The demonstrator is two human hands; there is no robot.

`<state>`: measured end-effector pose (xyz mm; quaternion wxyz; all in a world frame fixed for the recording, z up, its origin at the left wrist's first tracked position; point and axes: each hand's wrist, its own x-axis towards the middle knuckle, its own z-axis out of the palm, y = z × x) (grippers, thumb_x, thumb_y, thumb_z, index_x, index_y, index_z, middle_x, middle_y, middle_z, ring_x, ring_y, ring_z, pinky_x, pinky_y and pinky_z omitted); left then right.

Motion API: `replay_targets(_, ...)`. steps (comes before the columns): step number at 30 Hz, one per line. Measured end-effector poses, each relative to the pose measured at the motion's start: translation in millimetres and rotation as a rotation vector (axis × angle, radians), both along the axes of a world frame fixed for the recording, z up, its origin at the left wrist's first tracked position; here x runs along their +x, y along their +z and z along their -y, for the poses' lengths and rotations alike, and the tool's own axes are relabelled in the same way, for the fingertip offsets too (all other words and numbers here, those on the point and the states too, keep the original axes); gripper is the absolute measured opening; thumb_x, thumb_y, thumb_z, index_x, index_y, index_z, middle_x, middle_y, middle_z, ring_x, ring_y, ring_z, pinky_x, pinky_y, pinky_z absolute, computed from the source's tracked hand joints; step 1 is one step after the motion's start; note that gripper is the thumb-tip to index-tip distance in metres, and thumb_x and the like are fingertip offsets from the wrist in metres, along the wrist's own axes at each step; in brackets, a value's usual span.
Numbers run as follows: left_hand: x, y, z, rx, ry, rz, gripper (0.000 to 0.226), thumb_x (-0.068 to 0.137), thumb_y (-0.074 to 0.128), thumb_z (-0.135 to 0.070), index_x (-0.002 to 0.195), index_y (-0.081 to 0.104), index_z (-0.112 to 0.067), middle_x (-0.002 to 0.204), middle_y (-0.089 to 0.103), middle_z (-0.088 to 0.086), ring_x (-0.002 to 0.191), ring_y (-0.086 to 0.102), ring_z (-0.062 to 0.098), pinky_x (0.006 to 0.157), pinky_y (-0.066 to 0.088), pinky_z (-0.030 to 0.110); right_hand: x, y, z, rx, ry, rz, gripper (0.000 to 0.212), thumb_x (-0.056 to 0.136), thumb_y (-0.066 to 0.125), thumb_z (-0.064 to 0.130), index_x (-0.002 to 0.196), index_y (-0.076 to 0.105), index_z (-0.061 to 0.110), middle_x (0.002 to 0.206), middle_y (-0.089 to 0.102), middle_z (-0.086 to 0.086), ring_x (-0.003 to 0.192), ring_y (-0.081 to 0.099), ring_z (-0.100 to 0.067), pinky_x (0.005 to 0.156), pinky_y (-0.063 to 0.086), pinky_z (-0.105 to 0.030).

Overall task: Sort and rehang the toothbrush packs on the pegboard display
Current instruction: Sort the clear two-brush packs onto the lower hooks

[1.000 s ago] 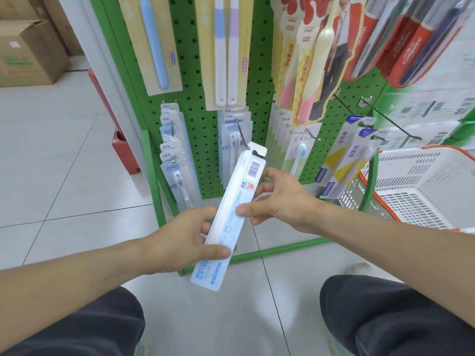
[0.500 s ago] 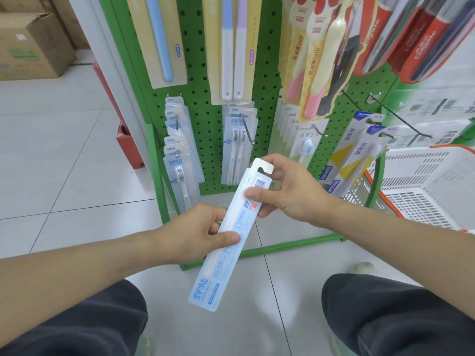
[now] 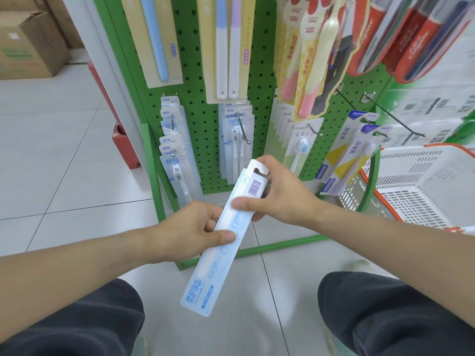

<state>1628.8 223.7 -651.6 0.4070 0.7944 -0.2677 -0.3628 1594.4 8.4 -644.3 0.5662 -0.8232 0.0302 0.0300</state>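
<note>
A long white and pale blue toothbrush pack (image 3: 218, 255) is tilted in front of the green pegboard (image 3: 203, 80), barcode side up, its hang tab toward the board. My left hand (image 3: 195, 231) grips the pack's middle from the left. My right hand (image 3: 279, 194) pinches its upper part below the barcode. The pack is off the metal peg (image 3: 244, 131), which juts out above it in front of a stack of similar clear packs (image 3: 236, 140). More clear packs (image 3: 176, 150) hang at lower left.
Yellow and blue packs (image 3: 349, 152) hang lower right beside bare hooks (image 3: 393, 116). A white basket with an orange rim (image 3: 421, 183) stands at right. Cardboard boxes (image 3: 28, 44) sit far left on the tiled floor. My knees (image 3: 385, 317) are in the foreground.
The pack came off the peg and moved down and toward me. My right hand slid up near the barcode while my left kept its grip on the middle.
</note>
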Motion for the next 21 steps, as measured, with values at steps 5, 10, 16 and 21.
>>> replay_targets(5,-0.1,2.6,1.4,-0.019,0.044,0.026,0.015,0.096,0.066,-0.023,0.108,0.07,-0.014,0.092,0.079,0.007,0.09,0.076,0.024,0.087,0.06,0.047,-0.7,1.7,1.5,0.061,0.047,-0.019,0.079,0.062,0.096,0.001,0.117,0.043,0.02,0.106,0.065,-0.015,0.078,0.076,-0.029,0.063,0.063,-0.053)
replay_targets(10,1.5,0.0,0.4,0.014,-0.01,0.011,0.017,0.097,0.066,-0.017,0.114,0.066,-0.014,0.097,0.079,0.004,0.092,0.076,0.022,0.088,0.059,0.049,-0.8,2.7,-0.3,0.089,0.031,-0.002,0.056,0.076,0.087,0.001,0.112,0.047,0.018,0.1,0.068,-0.015,0.072,0.076,-0.033,0.057,0.063,-0.05)
replay_targets(16,8.7,-0.3,-5.9,0.196,-0.235,0.045,0.065,0.085,0.081,-0.012,0.13,0.047,-0.043,0.112,0.071,-0.007,0.093,0.074,0.01,0.083,0.061,0.029,0.9,7.4,2.8,0.182,-0.061,0.033,0.028,0.094,0.069,0.003,0.115,0.051,0.008,0.084,0.072,-0.013,0.061,0.074,-0.031,0.048,0.061,-0.041)
replay_targets(21,11.8,2.6,-11.8,0.198,-0.245,0.009,0.081,0.074,0.09,-0.012,0.135,0.047,-0.041,0.107,0.073,-0.008,0.088,0.076,0.012,0.076,0.061,0.026,2.0,9.6,7.4,0.252,-0.179,0.013,0.02,0.102,0.06,0.012,0.118,0.05,0.006,0.074,0.074,-0.012,0.057,0.073,-0.032,0.047,0.059,-0.037)
